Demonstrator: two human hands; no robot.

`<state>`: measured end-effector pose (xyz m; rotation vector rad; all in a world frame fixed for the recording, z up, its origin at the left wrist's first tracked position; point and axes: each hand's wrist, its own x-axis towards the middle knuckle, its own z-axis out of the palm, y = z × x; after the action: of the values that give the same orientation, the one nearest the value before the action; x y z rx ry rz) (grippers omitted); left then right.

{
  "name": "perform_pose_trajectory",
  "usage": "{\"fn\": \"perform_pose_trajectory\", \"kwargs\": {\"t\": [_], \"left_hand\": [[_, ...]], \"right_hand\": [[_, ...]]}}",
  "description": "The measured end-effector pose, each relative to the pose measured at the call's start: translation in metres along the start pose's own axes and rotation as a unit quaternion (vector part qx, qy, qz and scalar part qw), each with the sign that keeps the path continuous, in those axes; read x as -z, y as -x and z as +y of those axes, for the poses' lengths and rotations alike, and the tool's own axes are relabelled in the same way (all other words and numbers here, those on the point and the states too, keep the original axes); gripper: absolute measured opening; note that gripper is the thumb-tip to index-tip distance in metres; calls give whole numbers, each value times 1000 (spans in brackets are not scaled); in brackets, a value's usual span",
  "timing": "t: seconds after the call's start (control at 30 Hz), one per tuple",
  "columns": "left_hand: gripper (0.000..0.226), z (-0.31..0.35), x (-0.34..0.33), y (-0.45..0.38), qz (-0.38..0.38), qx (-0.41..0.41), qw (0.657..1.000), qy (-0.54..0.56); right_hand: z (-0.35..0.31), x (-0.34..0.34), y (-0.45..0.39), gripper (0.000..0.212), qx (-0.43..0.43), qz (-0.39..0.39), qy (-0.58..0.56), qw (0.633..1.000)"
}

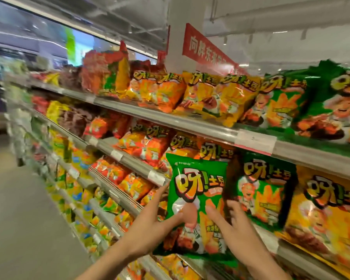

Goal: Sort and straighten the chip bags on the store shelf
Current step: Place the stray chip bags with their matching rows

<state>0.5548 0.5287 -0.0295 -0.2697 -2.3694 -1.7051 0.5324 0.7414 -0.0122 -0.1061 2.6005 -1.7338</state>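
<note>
Taking the green bag (198,203) held in front of the second shelf (190,128) as the landmark, the far left of the view is bare aisle floor (18,199), and between it and the bag run blurred rows of yellow, blue and orange packets on the lower shelves. Just left of the bag, the person's left hand (150,225) reaches up from below; its fingers are spread and fairly straight, the index pointing up along the bag's left edge and the thumb laid across the front, so it seems to steady and guide the bag rather than clutch it. The bag itself stands upright, face outward, probably so its label reads like its neighbours'. On the bag's right side the right hand (230,217) has its fingers curled over the edge and behind it, gripping it there, likely to carry the weight and steer it into place. Immediately right of the bag stands a second green bag (267,188) of the same print, which suggests the held one belongs beside it; a dark gap separates them. Further right sit yellow bags (327,215). Above the landmark, the top shelf carries orange bags (160,93) leaning unevenly, then more green bags (311,104) to the right, which still look untidy.
</note>
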Motion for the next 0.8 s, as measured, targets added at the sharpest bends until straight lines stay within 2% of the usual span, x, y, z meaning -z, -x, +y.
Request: {"fn": "perform_pose_trajectory", "kwargs": {"t": [0.1, 0.17, 0.23, 0.37, 0.47, 0.63, 0.73, 0.8], "left_hand": [[80, -24, 47, -37, 35, 13, 999, 8], [76, -38, 83, -62, 50, 21, 999, 4], [81, -53, 119, -85, 80, 24, 996, -8], [85, -90, 186, -118, 132, 39, 990, -26], [87, -113, 225, -141, 154, 50, 986, -37], [71, -141, 277, -184, 172, 58, 983, -22], [58, -168, 316, -219, 164, 51, 985, -8], [62, -188, 348, -247, 156, 37, 987, 3]], "right_hand": [[-18, -45, -56, 62, 24, -23, 16, 999], [-36, -79, -92, 60, 41, -37, 18, 998], [-55, -115, -128, 54, 69, -53, 17, 996], [-82, -187, -188, 70, 109, -80, 51, 990], [-98, -232, -225, 72, 125, -102, 80, 984], [-114, -295, -279, 79, 145, -101, 90, 980], [-124, -330, -310, 91, 141, -86, 86, 982], [-134, -351, -327, 78, 136, -78, 74, 985]]}}
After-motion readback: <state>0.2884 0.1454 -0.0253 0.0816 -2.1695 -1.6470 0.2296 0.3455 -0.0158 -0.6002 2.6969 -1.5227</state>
